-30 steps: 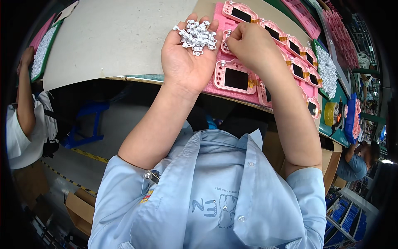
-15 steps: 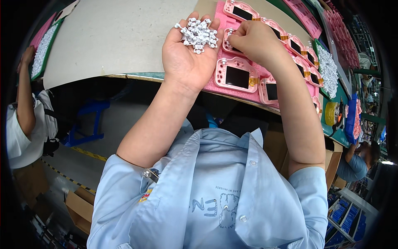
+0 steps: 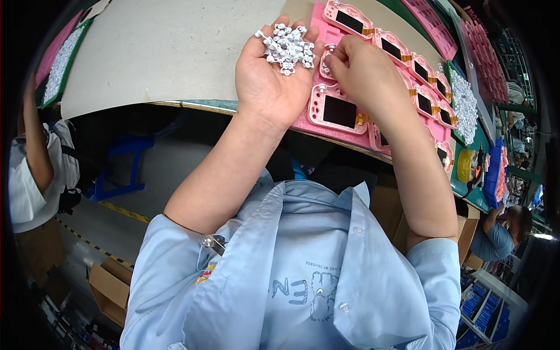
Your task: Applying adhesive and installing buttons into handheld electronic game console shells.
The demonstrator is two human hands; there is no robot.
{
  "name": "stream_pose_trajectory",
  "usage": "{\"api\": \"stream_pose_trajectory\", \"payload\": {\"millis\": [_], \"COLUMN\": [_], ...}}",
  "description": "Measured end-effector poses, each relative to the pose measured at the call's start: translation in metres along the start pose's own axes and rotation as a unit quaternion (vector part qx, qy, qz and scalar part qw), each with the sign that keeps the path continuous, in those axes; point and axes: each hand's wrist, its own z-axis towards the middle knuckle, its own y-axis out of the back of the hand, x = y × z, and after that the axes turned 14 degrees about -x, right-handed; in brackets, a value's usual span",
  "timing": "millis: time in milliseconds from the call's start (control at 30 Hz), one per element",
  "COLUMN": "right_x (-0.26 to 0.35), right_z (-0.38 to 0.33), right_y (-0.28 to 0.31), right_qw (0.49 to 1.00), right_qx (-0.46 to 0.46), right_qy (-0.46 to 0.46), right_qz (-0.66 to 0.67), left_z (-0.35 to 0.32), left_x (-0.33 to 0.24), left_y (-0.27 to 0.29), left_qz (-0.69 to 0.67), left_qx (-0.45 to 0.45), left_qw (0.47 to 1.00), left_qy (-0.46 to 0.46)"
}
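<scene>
My left hand is palm up, fingers slightly curled, with a heap of small white plastic button pieces in it. To its right, my right hand is bent over a pink handheld game console shell. Thumb and fingertips are drawn together at the shell's left end, where small white parts show. Whatever is between those fingertips is too small or hidden to name. The hand covers most of this shell. Just nearer lies another pink shell with a dark screen.
Several more pink shells with screens lie on a pink foam sheet. A green-rimmed tray of white pieces stands at the right, beside yellow tape and a blue bin. A co-worker's arm is at the far left.
The view has shifted slightly, so the table things sit a little further right. My right fingertips have moved slightly, and more of the shell's left end with white parts shows.
</scene>
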Motion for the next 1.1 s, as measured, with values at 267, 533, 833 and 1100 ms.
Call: {"api": "stream_pose_trajectory", "payload": {"millis": [267,533,833,1100], "right_x": [-0.003,-0.004,-0.007,-0.013], "right_z": [-0.007,-0.019,-0.015,-0.009], "right_y": [0.018,0.024,0.023,0.016], "right_qw": [0.996,0.986,0.987,0.985], "right_qx": [0.000,0.006,-0.026,-0.060], "right_qy": [0.008,0.159,0.155,0.157], "right_qz": [0.084,-0.042,-0.032,-0.035], "left_z": [0.007,0.009,0.006,0.005], "left_x": [0.006,0.007,0.011,0.012], "left_y": [0.004,0.009,-0.002,-0.004], "left_qz": [0.087,0.056,0.102,0.104], "left_qx": [-0.027,0.003,-0.072,-0.084], "left_qw": [0.993,0.997,0.988,0.986], "left_qy": [-0.078,-0.059,-0.093,-0.099]}}
